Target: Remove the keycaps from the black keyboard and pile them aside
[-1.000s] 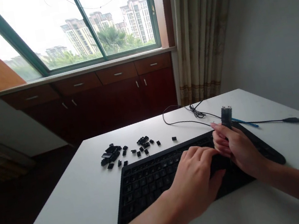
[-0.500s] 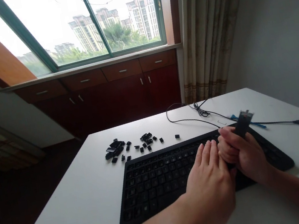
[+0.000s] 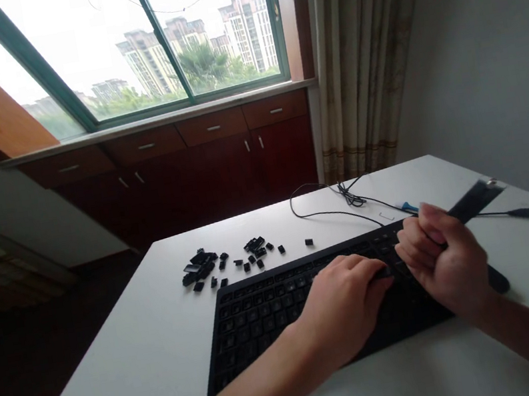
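A black keyboard (image 3: 264, 319) lies across the white table, with many sockets bare of their keycaps along its left and back parts. My left hand (image 3: 342, 300) rests over the middle of it, thumb and forefinger pinched on a small black keycap (image 3: 382, 272). Over the keyboard's right part, my right hand (image 3: 441, 253) is closed in a fist around a flat black tool (image 3: 473, 202). The tool's metal-looking end points up and to the right, blurred; its lower end is hidden by the fist.
Loose black keycaps (image 3: 200, 267) lie in a pile beyond the keyboard, with several more scattered to the right. A black cable (image 3: 332, 211) loops at the back. A blue-handled item (image 3: 408, 206) and a thin bent metal piece (image 3: 386, 217) lie near it on the table (image 3: 121, 370).
My hands have come apart: the left moved left with the keycap pinched, and the right moved right and up with the tool, now tilted further right.
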`<action>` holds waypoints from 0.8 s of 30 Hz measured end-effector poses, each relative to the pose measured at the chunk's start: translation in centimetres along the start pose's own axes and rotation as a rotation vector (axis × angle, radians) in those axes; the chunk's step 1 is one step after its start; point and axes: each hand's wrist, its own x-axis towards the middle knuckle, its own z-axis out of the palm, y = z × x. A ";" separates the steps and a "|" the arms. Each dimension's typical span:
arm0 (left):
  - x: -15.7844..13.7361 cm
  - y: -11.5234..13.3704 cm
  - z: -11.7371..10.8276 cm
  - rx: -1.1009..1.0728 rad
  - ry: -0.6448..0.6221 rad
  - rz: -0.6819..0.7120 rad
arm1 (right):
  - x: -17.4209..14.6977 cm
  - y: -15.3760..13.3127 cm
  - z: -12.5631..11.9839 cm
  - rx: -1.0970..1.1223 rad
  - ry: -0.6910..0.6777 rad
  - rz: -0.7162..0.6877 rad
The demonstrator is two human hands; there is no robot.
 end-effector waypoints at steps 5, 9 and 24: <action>0.0 -3.8 -6.3 0.294 -0.089 -0.133 | 1.4 -0.1 -0.5 -0.056 -0.037 0.041; -0.6 -9.1 -11.1 0.497 -0.009 -0.344 | 1.5 0.8 -0.7 -0.155 -0.083 0.064; -0.3 -9.1 -10.2 0.373 0.083 -0.289 | 4.4 2.0 3.2 -0.253 -0.067 0.204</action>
